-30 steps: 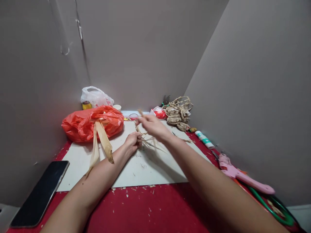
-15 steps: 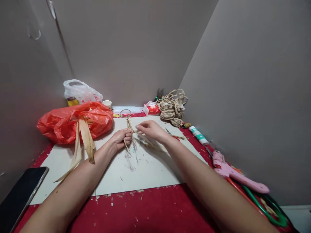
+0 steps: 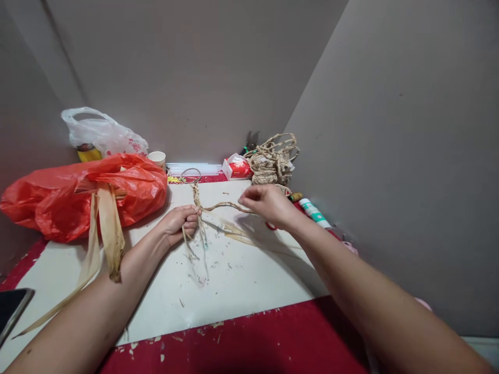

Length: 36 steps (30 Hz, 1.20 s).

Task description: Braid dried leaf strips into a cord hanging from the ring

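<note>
My left hand (image 3: 181, 224) is closed, its thumb and forefinger pinching the lower part of a short braid of dry straw-coloured husk strips (image 3: 196, 194). The braid hangs from a thin metal ring (image 3: 191, 175) that lies beyond the hand. Loose strands dangle below the fingers. From the pinch a twisted husk cord (image 3: 224, 204) runs right, passing beneath my right hand (image 3: 268, 203). That hand's fingers are curled with the tips together; whether they grip the cord is hidden. Pale flat husk strips (image 3: 237, 235) trail rightward over the white board (image 3: 241, 291).
Left stands an orange-red plastic bag (image 3: 58, 195) with husk strips (image 3: 111, 228) hanging out. Behind are a white bag (image 3: 105, 136), paper cup (image 3: 157, 158), tissue pack (image 3: 237, 168) and coiled husk rope (image 3: 268, 163). A white-green roll (image 3: 314, 212) lies right; a phone (image 3: 13, 306) lies front left.
My right hand has moved away from my left hand to the right, uncovering the twisted cord between them. My left hand still pinches the braid. The view has shifted somewhat.
</note>
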Each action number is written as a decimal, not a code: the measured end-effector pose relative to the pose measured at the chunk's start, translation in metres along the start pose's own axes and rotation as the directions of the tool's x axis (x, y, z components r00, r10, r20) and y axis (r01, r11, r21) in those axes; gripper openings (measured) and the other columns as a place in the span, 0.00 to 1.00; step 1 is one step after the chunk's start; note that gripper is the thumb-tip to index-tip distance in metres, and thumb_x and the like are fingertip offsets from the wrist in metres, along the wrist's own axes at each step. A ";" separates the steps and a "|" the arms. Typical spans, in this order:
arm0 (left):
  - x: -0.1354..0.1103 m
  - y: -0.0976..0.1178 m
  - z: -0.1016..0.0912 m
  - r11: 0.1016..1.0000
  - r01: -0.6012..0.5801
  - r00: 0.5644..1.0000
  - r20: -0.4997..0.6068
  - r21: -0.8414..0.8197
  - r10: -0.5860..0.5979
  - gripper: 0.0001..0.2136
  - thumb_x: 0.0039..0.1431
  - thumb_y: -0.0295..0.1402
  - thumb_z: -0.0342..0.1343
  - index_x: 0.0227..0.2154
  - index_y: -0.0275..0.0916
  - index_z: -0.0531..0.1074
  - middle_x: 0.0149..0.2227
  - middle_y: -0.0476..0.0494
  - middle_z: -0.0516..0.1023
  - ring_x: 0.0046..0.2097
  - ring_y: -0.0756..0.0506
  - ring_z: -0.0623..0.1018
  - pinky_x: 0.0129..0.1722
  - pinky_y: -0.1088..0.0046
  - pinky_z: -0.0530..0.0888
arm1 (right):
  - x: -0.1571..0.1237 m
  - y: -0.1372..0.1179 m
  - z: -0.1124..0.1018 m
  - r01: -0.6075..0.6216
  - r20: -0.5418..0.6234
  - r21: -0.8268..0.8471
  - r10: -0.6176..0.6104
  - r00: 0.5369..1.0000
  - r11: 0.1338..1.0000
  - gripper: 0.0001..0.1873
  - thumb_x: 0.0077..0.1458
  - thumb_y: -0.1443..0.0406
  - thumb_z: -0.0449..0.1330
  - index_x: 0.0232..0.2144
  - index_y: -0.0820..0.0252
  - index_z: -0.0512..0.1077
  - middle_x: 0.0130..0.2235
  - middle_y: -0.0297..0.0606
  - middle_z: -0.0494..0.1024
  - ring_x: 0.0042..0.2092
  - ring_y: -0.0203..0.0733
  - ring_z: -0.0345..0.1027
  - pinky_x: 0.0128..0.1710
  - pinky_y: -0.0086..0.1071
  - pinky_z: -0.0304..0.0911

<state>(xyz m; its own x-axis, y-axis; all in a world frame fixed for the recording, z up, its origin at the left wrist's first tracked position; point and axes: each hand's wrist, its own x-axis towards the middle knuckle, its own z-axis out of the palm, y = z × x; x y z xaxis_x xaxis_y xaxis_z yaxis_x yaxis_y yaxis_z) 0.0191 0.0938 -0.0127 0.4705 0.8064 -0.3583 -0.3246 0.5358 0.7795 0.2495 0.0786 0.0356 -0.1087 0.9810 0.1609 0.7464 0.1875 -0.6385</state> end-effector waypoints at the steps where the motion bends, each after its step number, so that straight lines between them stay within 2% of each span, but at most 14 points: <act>1: 0.000 0.000 0.000 1.000 0.000 1.000 0.000 -0.003 0.000 0.04 0.53 0.23 0.51 0.24 0.32 0.66 0.16 0.58 0.50 0.14 0.60 0.51 0.12 0.87 0.48 | -0.007 0.002 0.000 0.006 0.066 -0.054 -0.003 0.998 0.999 0.08 0.47 0.65 0.57 0.23 0.63 0.74 0.25 0.36 0.75 0.27 0.36 0.64 0.27 0.28 0.54; 3: -0.001 0.000 -0.001 1.000 -0.003 1.000 0.009 0.001 0.003 0.04 0.53 0.23 0.51 0.24 0.32 0.67 0.16 0.58 0.50 0.14 0.60 0.51 0.12 0.87 0.48 | -0.018 0.003 0.005 0.013 0.170 -0.165 0.016 0.985 0.986 0.08 0.47 0.65 0.56 0.24 0.61 0.75 0.25 0.36 0.75 0.27 0.37 0.64 0.27 0.28 0.53; 6: -0.001 0.000 -0.004 1.000 -0.011 1.000 0.029 0.008 0.011 0.03 0.53 0.24 0.52 0.25 0.32 0.67 0.16 0.58 0.51 0.14 0.60 0.51 0.12 0.87 0.48 | -0.025 0.004 0.016 0.024 0.222 -0.320 0.050 0.974 0.947 0.07 0.46 0.66 0.57 0.27 0.58 0.75 0.29 0.37 0.76 0.30 0.39 0.65 0.27 0.29 0.51; 11: -0.001 -0.001 -0.007 1.000 -0.024 0.998 0.053 0.002 0.024 0.03 0.53 0.25 0.53 0.26 0.32 0.66 0.17 0.58 0.52 0.15 0.60 0.51 0.12 0.87 0.49 | -0.024 0.009 0.026 0.138 0.328 -0.378 -0.007 0.945 0.915 0.07 0.49 0.70 0.53 0.26 0.60 0.71 0.31 0.38 0.75 0.31 0.37 0.64 0.28 0.28 0.50; 13: -0.001 -0.001 -0.008 1.000 -0.029 0.998 0.055 0.007 0.029 0.03 0.53 0.26 0.53 0.26 0.32 0.66 0.17 0.57 0.54 0.15 0.60 0.51 0.13 0.86 0.48 | -0.026 0.013 0.026 0.158 0.329 -0.374 -0.028 0.944 0.914 0.08 0.50 0.70 0.51 0.25 0.60 0.69 0.31 0.39 0.75 0.31 0.37 0.64 0.29 0.28 0.51; 16: -0.001 -0.002 -0.008 0.999 -0.047 0.996 0.073 0.004 0.047 0.03 0.54 0.26 0.53 0.27 0.32 0.66 0.19 0.56 0.56 0.15 0.61 0.52 0.13 0.86 0.48 | -0.026 0.023 0.021 0.074 0.231 -0.355 0.011 0.973 0.932 0.08 0.52 0.68 0.50 0.26 0.61 0.68 0.29 0.40 0.74 0.30 0.37 0.63 0.29 0.28 0.52; 19: 0.001 -0.004 -0.008 0.997 -0.075 0.994 0.075 0.012 0.074 0.04 0.53 0.27 0.55 0.27 0.32 0.67 0.19 0.56 0.57 0.15 0.61 0.52 0.13 0.85 0.47 | -0.018 0.026 0.007 -0.028 0.033 -0.157 0.034 0.999 0.987 0.06 0.51 0.66 0.51 0.26 0.61 0.67 0.26 0.37 0.72 0.28 0.37 0.63 0.29 0.29 0.55; 22: 0.001 -0.007 -0.006 0.994 -0.101 0.994 0.048 0.046 0.099 0.06 0.52 0.29 0.56 0.25 0.33 0.66 0.16 0.57 0.54 0.15 0.60 0.52 0.14 0.84 0.47 | -0.010 0.011 -0.009 -0.071 -0.109 0.241 0.100 0.989 0.968 0.09 0.47 0.63 0.56 0.31 0.63 0.69 0.25 0.36 0.72 0.27 0.37 0.66 0.30 0.30 0.59; 25: -0.001 -0.009 -0.004 0.990 -0.117 0.993 0.037 0.073 0.114 0.07 0.52 0.31 0.56 0.25 0.33 0.66 0.18 0.54 0.63 0.15 0.60 0.52 0.14 0.83 0.49 | -0.009 -0.018 -0.010 -0.094 -0.029 0.506 0.125 0.992 0.857 0.12 0.42 0.61 0.61 0.29 0.63 0.71 0.25 0.36 0.73 0.26 0.35 0.65 0.29 0.30 0.61; 27: -0.002 -0.009 -0.002 0.989 -0.121 0.992 0.038 0.084 0.118 0.07 0.52 0.31 0.56 0.26 0.32 0.66 0.23 0.50 0.69 0.15 0.61 0.53 0.14 0.83 0.49 | -0.011 -0.036 0.003 -0.114 0.080 0.561 0.084 0.993 0.820 0.09 0.41 0.62 0.63 0.26 0.63 0.71 0.24 0.34 0.73 0.24 0.32 0.63 0.27 0.28 0.60; 29: -0.001 -0.009 -0.002 0.988 -0.123 0.992 0.033 0.098 0.120 0.06 0.52 0.31 0.56 0.27 0.32 0.67 0.23 0.49 0.70 0.15 0.60 0.53 0.14 0.83 0.48 | -0.010 -0.047 0.022 -0.146 0.177 0.555 0.055 0.983 0.819 0.06 0.41 0.65 0.62 0.23 0.64 0.70 0.22 0.33 0.72 0.22 0.30 0.61 0.24 0.27 0.59; 31: 0.001 -0.010 -0.004 0.985 -0.128 0.992 0.026 0.115 0.126 0.06 0.51 0.31 0.56 0.27 0.32 0.67 0.20 0.52 0.67 0.14 0.60 0.53 0.13 0.83 0.48 | -0.006 -0.050 0.042 -0.184 0.214 0.551 0.075 0.974 0.814 0.05 0.42 0.67 0.62 0.24 0.64 0.69 0.21 0.32 0.71 0.21 0.30 0.60 0.23 0.25 0.57; 33: 0.003 -0.011 -0.005 0.982 -0.136 0.991 0.025 0.128 0.134 0.06 0.50 0.31 0.56 0.27 0.33 0.67 0.19 0.53 0.66 0.14 0.60 0.54 0.13 0.82 0.49 | 0.002 -0.047 0.057 -0.237 0.221 0.556 0.133 0.966 0.797 0.08 0.41 0.69 0.62 0.28 0.64 0.69 0.19 0.29 0.70 0.20 0.30 0.59 0.22 0.24 0.55; 36: 0.004 -0.012 -0.006 0.980 -0.139 0.990 0.029 0.141 0.137 0.06 0.49 0.31 0.56 0.24 0.33 0.66 0.18 0.54 0.65 0.13 0.59 0.55 0.13 0.81 0.50 | 0.014 -0.034 0.067 -0.320 0.309 0.553 0.167 0.936 0.769 0.13 0.40 0.69 0.64 0.32 0.64 0.69 0.17 0.28 0.69 0.20 0.30 0.59 0.20 0.24 0.54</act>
<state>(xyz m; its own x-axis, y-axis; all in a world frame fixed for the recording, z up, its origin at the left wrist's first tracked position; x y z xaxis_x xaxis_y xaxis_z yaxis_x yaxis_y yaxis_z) 0.0196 0.0923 -0.0270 0.4450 0.8646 -0.2335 -0.2684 0.3775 0.8862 0.1786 0.0889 0.0095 -0.1794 0.9655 -0.1885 0.2456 -0.1416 -0.9590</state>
